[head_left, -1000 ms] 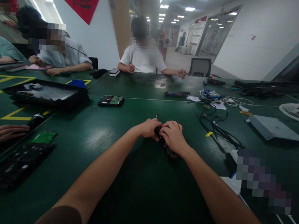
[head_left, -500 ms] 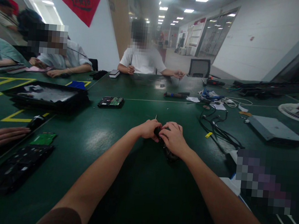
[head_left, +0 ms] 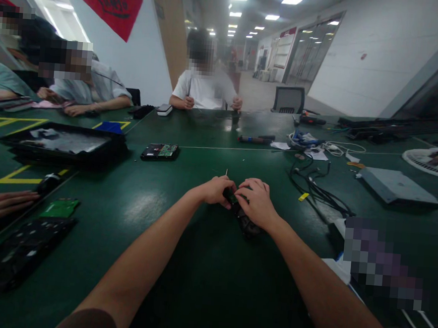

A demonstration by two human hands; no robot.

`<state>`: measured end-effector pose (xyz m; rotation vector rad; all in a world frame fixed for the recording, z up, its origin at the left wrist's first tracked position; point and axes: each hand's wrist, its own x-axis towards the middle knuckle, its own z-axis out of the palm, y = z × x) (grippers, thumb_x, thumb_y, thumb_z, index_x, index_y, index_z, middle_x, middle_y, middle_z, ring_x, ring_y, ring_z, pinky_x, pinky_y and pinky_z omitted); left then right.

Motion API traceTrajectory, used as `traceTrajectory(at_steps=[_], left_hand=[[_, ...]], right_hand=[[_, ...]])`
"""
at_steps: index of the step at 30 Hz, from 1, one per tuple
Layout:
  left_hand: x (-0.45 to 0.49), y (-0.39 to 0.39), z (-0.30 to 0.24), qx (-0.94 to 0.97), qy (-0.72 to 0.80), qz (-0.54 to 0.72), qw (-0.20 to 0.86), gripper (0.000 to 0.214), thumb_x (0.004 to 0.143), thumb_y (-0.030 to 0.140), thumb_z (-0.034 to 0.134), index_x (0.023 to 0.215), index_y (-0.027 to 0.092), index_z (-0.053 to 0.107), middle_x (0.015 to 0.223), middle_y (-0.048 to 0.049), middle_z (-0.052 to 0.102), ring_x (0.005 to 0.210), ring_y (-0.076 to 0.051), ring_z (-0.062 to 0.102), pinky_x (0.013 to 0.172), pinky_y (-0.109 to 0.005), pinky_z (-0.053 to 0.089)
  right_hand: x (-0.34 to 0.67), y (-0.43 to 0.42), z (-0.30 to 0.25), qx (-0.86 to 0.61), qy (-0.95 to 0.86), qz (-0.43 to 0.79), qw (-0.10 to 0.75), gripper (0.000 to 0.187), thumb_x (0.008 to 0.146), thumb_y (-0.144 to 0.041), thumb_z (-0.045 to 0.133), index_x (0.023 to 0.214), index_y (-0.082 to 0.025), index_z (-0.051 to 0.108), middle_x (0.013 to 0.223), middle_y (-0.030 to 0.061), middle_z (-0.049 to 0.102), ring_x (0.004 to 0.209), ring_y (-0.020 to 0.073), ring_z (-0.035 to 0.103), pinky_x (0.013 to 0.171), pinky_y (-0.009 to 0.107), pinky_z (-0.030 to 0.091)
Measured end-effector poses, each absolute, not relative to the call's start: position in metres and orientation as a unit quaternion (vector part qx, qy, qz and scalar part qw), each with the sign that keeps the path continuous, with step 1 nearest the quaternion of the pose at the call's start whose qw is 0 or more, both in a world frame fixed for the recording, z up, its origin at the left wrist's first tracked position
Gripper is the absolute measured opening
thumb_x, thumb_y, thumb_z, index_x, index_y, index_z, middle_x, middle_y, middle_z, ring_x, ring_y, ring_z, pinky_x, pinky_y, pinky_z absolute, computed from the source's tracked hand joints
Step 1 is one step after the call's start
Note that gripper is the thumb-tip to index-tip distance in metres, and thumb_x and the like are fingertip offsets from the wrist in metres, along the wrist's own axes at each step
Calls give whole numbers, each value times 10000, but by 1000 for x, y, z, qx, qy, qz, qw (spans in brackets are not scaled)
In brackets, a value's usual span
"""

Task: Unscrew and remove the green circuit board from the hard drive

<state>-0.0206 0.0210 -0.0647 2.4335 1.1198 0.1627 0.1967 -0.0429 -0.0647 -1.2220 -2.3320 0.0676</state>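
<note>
My left hand (head_left: 217,189) is closed around the far end of a black electronic unit (head_left: 250,228), with a strip of green circuit board showing between my hands. A thin, light-tipped rod (head_left: 226,172) sticks up behind the left fingers; its lower part is hidden. My right hand (head_left: 256,202) lies over the unit's right side, fingers bent and fingertips pressed on the board end. The unit rests at a slant on the green table (head_left: 210,274); the right hand covers part of it.
A hard drive (head_left: 160,152) and a black tray (head_left: 63,141) lie left. Nearer are a green circuit board (head_left: 60,208), a black casing (head_left: 22,252) and another person's hand (head_left: 3,207). Right are black cables (head_left: 312,184), a grey metal box (head_left: 399,187) and a white fan grille (head_left: 427,162). People sit opposite.
My right fingers have shifted slightly and spread, so more green board shows between my hands. The left hand keeps its hold. Across the table, a person's hand has drawn inward.
</note>
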Motion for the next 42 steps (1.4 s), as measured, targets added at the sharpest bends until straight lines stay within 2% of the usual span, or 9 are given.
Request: traceTrajectory(at_steps=[7, 14, 20, 29, 35, 42], left_hand=[[-25, 22, -68, 883, 376, 104, 261, 592, 647, 422, 885, 1182, 244, 704, 1160, -58, 598, 1127, -262, 566, 976, -374, 457], [-31, 19, -77, 871, 350, 181, 294, 478, 660, 364, 906, 1074, 221, 718, 1159, -60, 621, 1143, -240, 575, 1036, -390, 445], [-37, 11, -89, 841, 356, 264, 312, 461, 707, 327, 889, 1113, 220, 698, 1235, -74, 603, 1186, -228, 573, 1077, -408, 438], [-35, -4, -89, 825, 405, 277, 280, 420, 734, 259, 869, 1120, 231, 705, 1291, -87, 583, 1260, -252, 553, 1117, -462, 422], [-36, -3, -90, 825, 403, 277, 282, 414, 742, 265, 868, 1120, 235, 703, 1301, -82, 570, 1270, -247, 548, 1126, -447, 421], [-38, -2, -91, 823, 377, 295, 304, 406, 770, 289, 855, 1140, 243, 693, 1310, -76, 559, 1260, -238, 550, 1129, -433, 419]], right_hand=[[204, -42, -67, -456, -852, 29, 256, 192, 978, -299, 577, 1008, -250, 760, 1221, 85, 659, 1269, 289, 455, 1044, 491, 329], [200, -49, -64, -416, -877, 55, 234, 240, 983, -371, 587, 1116, -305, 776, 1307, 79, 628, 1351, 310, 405, 1088, 546, 306], [203, -51, -62, -407, -883, 61, 225, 250, 987, -396, 583, 1117, -307, 778, 1342, 85, 619, 1374, 321, 398, 1094, 564, 307], [207, -49, -63, -403, -883, 71, 228, 239, 977, -368, 595, 1129, -321, 775, 1358, 80, 612, 1377, 319, 404, 1095, 575, 311], [207, -49, -65, -409, -880, 62, 235, 262, 985, -369, 584, 1182, -309, 746, 1362, 83, 611, 1376, 313, 414, 1104, 568, 317], [219, -42, -66, -472, -833, 66, 281, 267, 997, -331, 549, 1190, -252, 715, 1300, 108, 640, 1286, 297, 507, 1052, 505, 392]])
